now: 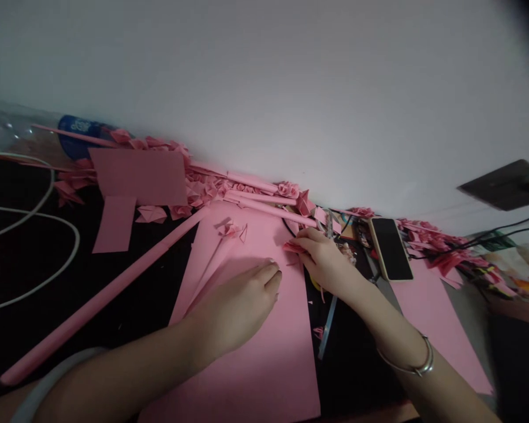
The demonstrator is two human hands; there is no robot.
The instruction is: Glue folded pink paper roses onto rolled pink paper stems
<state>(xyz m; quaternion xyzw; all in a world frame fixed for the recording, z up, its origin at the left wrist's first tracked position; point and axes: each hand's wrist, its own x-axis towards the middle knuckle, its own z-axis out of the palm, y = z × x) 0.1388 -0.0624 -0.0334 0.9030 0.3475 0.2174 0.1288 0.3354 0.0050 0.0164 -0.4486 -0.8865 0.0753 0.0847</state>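
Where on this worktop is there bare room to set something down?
The large pink sheet is bare on the near side of the left hand. Black tabletop shows between the long pink tube, that sheet and the left forearm. It is crowded along the wall with folded paper flowers, and between the right hand and phone.

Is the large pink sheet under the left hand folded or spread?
Spread: the sheet lies flat, edges visible on both sides of the left hand.
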